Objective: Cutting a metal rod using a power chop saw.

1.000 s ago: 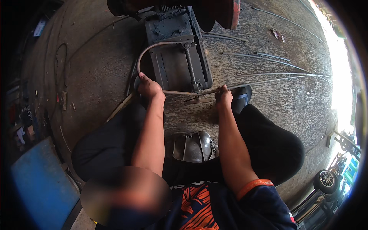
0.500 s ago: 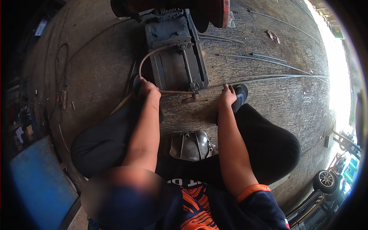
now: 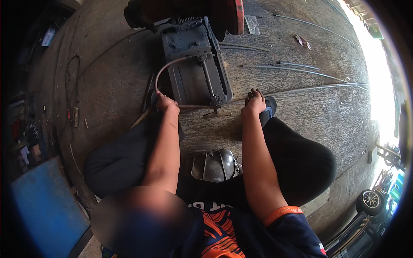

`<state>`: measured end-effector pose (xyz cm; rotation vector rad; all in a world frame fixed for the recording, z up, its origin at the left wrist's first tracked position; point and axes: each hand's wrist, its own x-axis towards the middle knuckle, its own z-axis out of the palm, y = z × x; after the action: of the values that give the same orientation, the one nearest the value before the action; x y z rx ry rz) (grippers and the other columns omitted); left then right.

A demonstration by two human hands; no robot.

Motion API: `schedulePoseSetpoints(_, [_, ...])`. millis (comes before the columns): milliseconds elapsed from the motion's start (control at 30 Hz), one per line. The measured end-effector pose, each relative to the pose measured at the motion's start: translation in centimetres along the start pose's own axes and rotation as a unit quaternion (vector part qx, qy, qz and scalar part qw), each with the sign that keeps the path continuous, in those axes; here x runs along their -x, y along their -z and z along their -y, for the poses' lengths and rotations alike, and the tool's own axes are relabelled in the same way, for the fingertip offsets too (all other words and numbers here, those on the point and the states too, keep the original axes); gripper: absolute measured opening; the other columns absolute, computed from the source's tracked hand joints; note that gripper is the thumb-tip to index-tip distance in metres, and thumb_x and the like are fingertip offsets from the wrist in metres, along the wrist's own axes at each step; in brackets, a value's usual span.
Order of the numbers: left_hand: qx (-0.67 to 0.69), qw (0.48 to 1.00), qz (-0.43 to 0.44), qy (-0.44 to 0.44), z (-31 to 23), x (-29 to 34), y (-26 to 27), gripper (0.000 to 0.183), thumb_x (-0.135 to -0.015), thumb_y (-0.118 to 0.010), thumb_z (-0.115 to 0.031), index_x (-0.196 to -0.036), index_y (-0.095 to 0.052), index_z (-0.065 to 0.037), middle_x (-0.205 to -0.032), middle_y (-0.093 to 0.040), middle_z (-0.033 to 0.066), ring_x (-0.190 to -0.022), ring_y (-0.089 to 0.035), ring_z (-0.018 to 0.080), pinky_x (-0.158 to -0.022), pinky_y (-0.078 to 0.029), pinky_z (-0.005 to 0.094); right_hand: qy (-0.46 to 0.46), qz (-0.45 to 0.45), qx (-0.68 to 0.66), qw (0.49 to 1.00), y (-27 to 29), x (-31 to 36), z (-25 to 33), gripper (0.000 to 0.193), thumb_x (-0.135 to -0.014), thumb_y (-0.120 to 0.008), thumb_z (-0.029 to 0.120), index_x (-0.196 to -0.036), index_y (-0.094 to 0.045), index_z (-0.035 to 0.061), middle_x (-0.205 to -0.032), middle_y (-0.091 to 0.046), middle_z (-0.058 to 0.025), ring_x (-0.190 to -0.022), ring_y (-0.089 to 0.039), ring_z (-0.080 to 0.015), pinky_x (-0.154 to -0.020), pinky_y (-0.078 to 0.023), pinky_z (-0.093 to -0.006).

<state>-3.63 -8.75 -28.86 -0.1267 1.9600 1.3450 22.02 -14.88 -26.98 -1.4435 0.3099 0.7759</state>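
Note:
My left hand (image 3: 167,103) is closed round a thin brownish metal rod (image 3: 195,106), beside the left edge of a chop saw (image 3: 189,81). A curved brown length (image 3: 160,74) arcs from the saw's clamp down to that hand; whether it is one piece with the rod cannot be told. My right hand (image 3: 255,102), fingers curled, is at a long grey rod (image 3: 309,89) that runs off to the right. The saw's clamp screw (image 3: 208,79) stands between my hands, with its T-handle (image 3: 217,114) toward me. Parts of my right fingers are hidden.
The saw's red-edged guard (image 3: 239,17) is at the top. Several loose rods (image 3: 297,71) lie on the floor at right. A ribbed metal cover (image 3: 215,166) sits between my legs. At left is a blue panel (image 3: 41,208); a parked car (image 3: 363,223) is at lower right.
My right hand has risen slightly and its fingers have loosened a little. Two rod lines on the right now look like one. My left hand keeps its grip; the view has shifted slightly.

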Motion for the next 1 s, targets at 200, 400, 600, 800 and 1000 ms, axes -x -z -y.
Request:
schedulePoseSetpoints(200, [-0.070,0.986,0.004,-0.149,0.2,1.0,-0.3,0.052,-0.089,-0.053,-0.045,-0.070,-0.061,0.003,-0.063,-0.057,0.0120,-0.055,-0.047,0.0202,-0.047,-0.037,0.0350,0.315,0.147,0.160,0.924,-3.1,6.2,-1.2,0.017,-0.082,-0.051,0.003,-0.094,-0.060,-0.0047,-0.082,-0.062,-0.0108,-0.077,-0.060,-0.0161,-0.071,-0.046,-0.0278])
schedulePoseSetpoints(400, [0.036,0.999,0.012,0.024,0.4,-0.2,0.4,0.045,-0.088,-0.054,-0.045,-0.072,-0.055,-0.003,-0.067,-0.053,0.0040,-0.053,-0.046,0.0158,-0.047,-0.036,0.0314,0.195,0.331,0.270,0.883,-2.7,16.3,-5.4,0.012,-0.077,-0.054,0.006,-0.081,-0.059,-0.0041,-0.072,-0.063,-0.0171,-0.066,-0.062,-0.0228,-0.064,-0.048,-0.0330])
schedulePoseSetpoints(600, [-0.008,0.994,0.046,0.099,2.1,-5.9,1.3,0.038,-0.088,-0.054,-0.042,-0.076,-0.055,-0.005,-0.066,-0.052,0.0019,-0.052,-0.046,0.0135,-0.046,-0.037,0.0301,-0.285,0.268,0.182,0.902,-0.4,13.7,-11.1,0.020,-0.083,-0.054,0.012,-0.100,-0.056,-0.0003,-0.088,-0.062,-0.0082,-0.072,-0.060,-0.0197,-0.067,-0.049,-0.0323])
schedulePoseSetpoints(800, [-0.161,0.986,0.047,0.010,0.4,-5.8,0.3,0.047,-0.088,-0.049,-0.047,-0.072,-0.054,-0.003,-0.066,-0.054,0.0042,-0.051,-0.049,0.0150,-0.045,-0.042,0.0324,-0.358,0.267,0.128,0.886,-1.4,12.1,-12.7,0.023,-0.091,-0.051,0.021,-0.108,-0.049,0.0057,-0.106,-0.053,-0.0068,-0.091,-0.057,-0.0202,-0.076,-0.049,-0.0347])
schedulePoseSetpoints(1000, [-0.197,0.967,0.071,-0.147,-3.4,-0.6,-0.2,0.045,-0.091,-0.041,-0.047,-0.078,-0.053,-0.005,-0.063,-0.047,0.0039,-0.049,-0.043,0.0135,-0.042,-0.039,0.0267,-0.390,0.249,-0.087,0.882,-3.3,13.0,-14.2,0.017,-0.095,-0.045,0.024,-0.102,-0.049,0.0092,-0.100,-0.052,-0.0045,-0.097,-0.053,-0.0220,-0.092,-0.041,-0.0400])
